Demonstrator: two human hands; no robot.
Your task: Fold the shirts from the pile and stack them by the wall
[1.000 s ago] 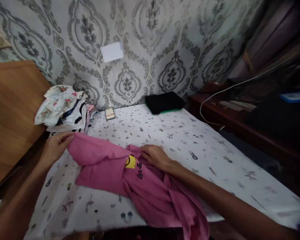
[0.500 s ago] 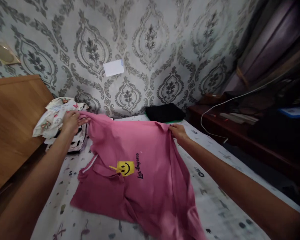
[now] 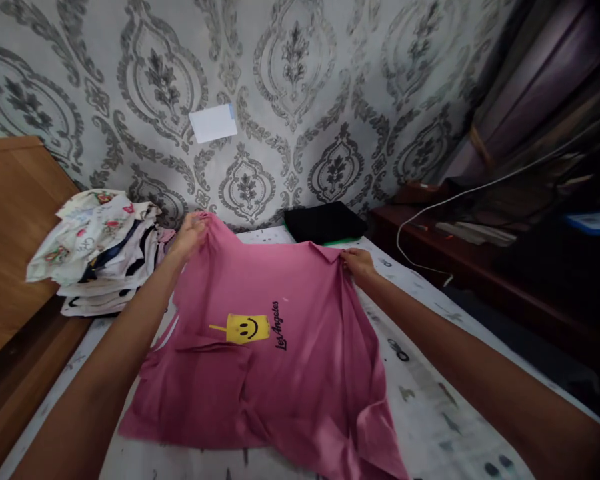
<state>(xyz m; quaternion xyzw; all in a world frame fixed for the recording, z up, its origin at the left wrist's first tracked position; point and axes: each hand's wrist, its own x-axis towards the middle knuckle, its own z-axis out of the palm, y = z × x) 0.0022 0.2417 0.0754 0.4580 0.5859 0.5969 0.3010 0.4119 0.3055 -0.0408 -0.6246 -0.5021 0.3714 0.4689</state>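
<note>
A pink shirt [image 3: 300,280] with a yellow smiley print and the words "Los Angeles" is stretched between my two hands, its lower part lying on the white patterned sheet [image 3: 430,400]. Closed on its far left corner is my left hand [image 3: 194,233], raised a little above the sheet. My right hand [image 3: 356,261] pinches the far right corner, fingers closed on the cloth. The near right part of the shirt hangs in loose folds.
A stack of folded clothes [image 3: 105,247] stands at the left by a wooden panel [image 3: 20,220]. Black folded cloth [image 3: 325,222] lies near the wall. At the right, a dark red table [image 3: 405,230] carries items and a white cable [image 3: 470,191].
My left hand has moved right and closed on the shirt's corner, lifting it. The view has shifted, so more of the clothes stack shows. My right hand keeps its hold.
</note>
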